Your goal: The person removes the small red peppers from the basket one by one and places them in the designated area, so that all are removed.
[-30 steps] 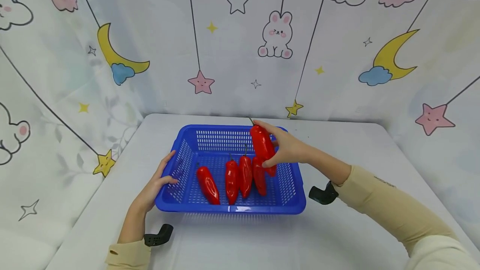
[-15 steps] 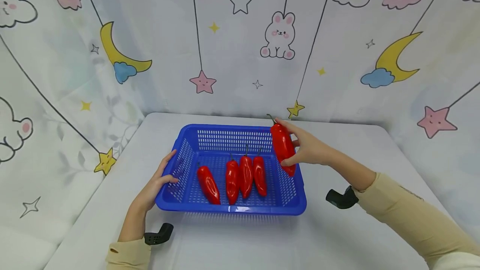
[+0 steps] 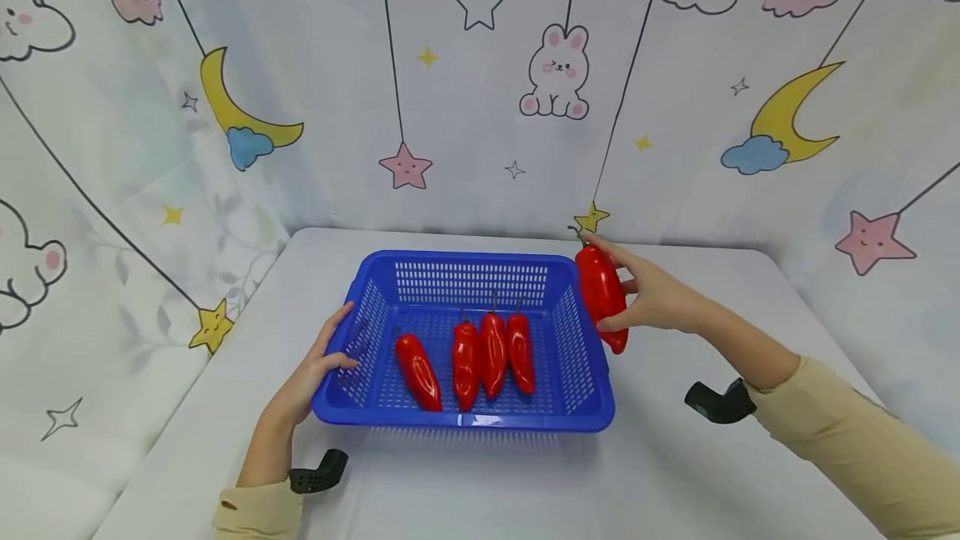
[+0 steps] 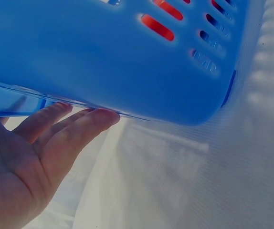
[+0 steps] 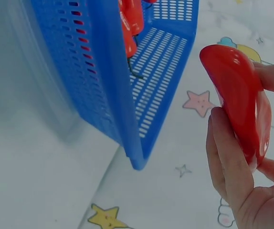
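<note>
Toward three o'clock the right hand has moved, gripping a pepper; the left hand holds the basket at nine o'clock.

Room above basket, rim near held pepper

The left wrist view crops the basket — peppers apparently mostly hidden.

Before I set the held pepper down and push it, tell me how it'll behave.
The held pepper may be slippery, given its glossy skin. Its rounded, tapering body could roll in a curve. It's likely fairly stiff, showing no visible sag in the right grip.
</note>
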`<action>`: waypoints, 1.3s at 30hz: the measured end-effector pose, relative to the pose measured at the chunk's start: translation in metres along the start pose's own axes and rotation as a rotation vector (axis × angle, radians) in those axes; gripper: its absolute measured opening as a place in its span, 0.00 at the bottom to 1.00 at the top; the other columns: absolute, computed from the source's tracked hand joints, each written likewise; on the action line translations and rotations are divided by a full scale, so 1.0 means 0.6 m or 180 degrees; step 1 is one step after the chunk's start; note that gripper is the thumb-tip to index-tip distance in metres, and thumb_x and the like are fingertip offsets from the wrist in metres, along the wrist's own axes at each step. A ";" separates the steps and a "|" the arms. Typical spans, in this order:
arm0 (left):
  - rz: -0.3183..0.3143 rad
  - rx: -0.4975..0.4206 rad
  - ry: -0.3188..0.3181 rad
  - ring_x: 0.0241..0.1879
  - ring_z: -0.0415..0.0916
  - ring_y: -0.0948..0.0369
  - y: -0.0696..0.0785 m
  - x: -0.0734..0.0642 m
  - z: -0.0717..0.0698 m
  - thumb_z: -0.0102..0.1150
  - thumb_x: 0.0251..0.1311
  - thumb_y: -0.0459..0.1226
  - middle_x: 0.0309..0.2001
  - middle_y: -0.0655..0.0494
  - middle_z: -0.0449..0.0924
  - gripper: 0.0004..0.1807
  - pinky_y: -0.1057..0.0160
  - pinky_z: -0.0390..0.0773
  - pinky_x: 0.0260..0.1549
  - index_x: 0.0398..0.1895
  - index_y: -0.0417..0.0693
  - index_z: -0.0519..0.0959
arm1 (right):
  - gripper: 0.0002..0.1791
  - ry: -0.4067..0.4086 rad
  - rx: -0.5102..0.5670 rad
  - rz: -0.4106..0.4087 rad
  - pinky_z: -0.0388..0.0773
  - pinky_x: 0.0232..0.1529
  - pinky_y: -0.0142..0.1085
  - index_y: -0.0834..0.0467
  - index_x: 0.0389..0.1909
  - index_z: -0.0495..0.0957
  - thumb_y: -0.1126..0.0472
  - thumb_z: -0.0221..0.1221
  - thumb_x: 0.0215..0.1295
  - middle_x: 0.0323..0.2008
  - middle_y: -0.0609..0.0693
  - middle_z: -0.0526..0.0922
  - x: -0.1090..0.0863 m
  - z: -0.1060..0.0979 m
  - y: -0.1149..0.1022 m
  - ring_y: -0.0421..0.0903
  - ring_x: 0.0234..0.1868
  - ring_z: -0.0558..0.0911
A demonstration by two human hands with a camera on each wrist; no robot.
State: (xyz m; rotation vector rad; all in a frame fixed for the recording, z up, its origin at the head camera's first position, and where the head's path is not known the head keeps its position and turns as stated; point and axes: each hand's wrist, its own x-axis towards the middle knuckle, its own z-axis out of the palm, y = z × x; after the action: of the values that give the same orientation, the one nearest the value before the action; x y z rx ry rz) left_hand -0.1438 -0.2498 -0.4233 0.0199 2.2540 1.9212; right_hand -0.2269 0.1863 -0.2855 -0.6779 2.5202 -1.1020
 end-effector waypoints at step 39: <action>-0.0003 -0.0023 -0.0025 0.65 0.41 0.38 -0.002 0.000 -0.002 0.43 0.54 0.34 0.71 0.45 0.30 0.43 0.34 0.54 0.53 0.71 0.68 0.40 | 0.59 0.0291 0.0021 0.0314 0.78 0.35 0.49 0.56 0.71 0.38 0.68 0.67 0.42 0.57 0.71 0.56 -0.012 -0.019 0.105 0.72 0.51 0.66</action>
State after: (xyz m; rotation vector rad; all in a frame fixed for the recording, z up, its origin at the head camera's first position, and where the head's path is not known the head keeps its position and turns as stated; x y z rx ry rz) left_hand -0.1441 -0.2509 -0.4243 0.0251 2.2415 1.9255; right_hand -0.2450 0.2342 -0.3244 -0.5063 2.5944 -1.1301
